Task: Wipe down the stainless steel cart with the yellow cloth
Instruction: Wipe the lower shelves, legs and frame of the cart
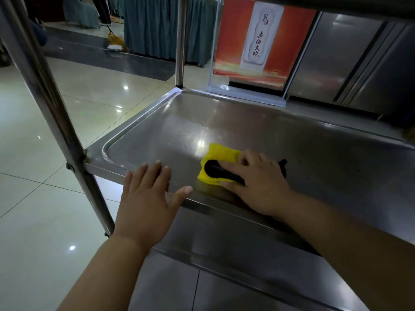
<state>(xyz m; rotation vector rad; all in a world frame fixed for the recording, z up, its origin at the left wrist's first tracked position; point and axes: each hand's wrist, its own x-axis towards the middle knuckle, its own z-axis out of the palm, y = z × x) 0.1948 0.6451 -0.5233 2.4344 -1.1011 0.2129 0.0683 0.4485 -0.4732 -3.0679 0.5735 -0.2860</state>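
The yellow cloth [221,157] is pressed flat onto the stainless steel cart [170,131] shelf, near its front rim, by the right hand [258,182], fingers spread over it, nothing gripped. The left hand [148,198] is laid open on the front rim, just beside the cloth

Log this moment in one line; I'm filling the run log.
stage: wiping shelf | right hand: presses yellow cloth | left hand: flat on cart rim
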